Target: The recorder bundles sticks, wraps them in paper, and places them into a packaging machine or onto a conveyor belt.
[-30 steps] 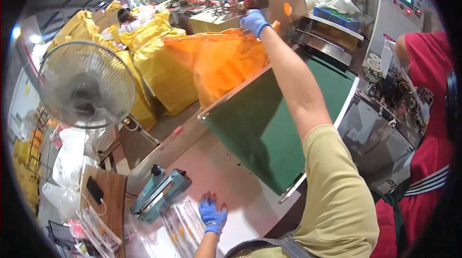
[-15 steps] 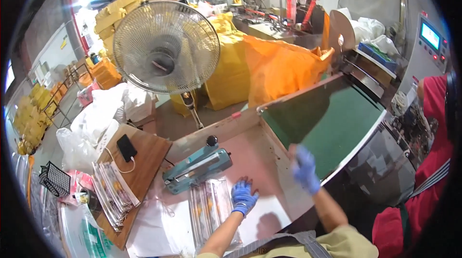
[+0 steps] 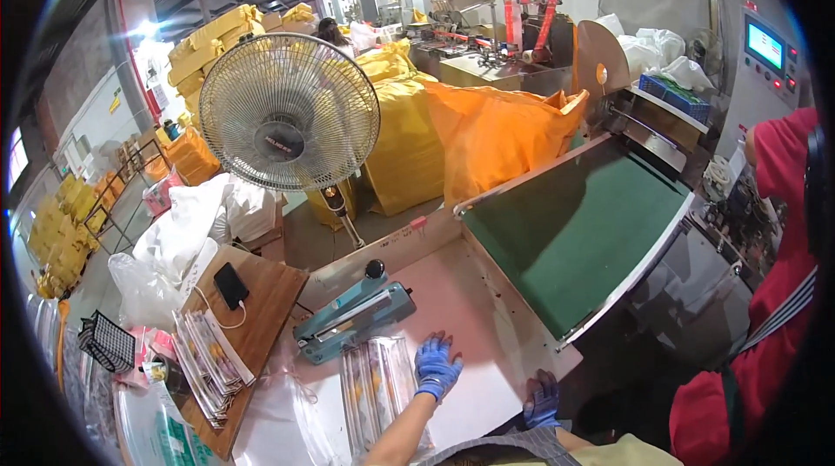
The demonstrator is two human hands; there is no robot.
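My left hand [image 3: 437, 367], in a blue glove with bare fingertips, lies open on the white and pink tabletop. Its fingers are spread at the right edge of a stack of clear, flat plastic packets [image 3: 377, 388] with coloured contents. Low at the table's right front edge is my right hand [image 3: 541, 402], gloved alike, its fingers apart and nothing seen in them. Just beyond the packets sits a teal hand-lever bag sealer [image 3: 355, 318] with a black knob.
A green conveyor belt [image 3: 574, 231] slopes in from the right. On the left, a wooden board [image 3: 270, 292] carries a phone [image 3: 230, 285] and more packets [image 3: 209, 362]. A standing fan [image 3: 291, 114] rises behind the table wall. A person in red [image 3: 748, 362] is at the right.
My right hand has come down and back from beside the belt to the table's front edge. My left hand stays by the packets. The whole view has shifted slightly.
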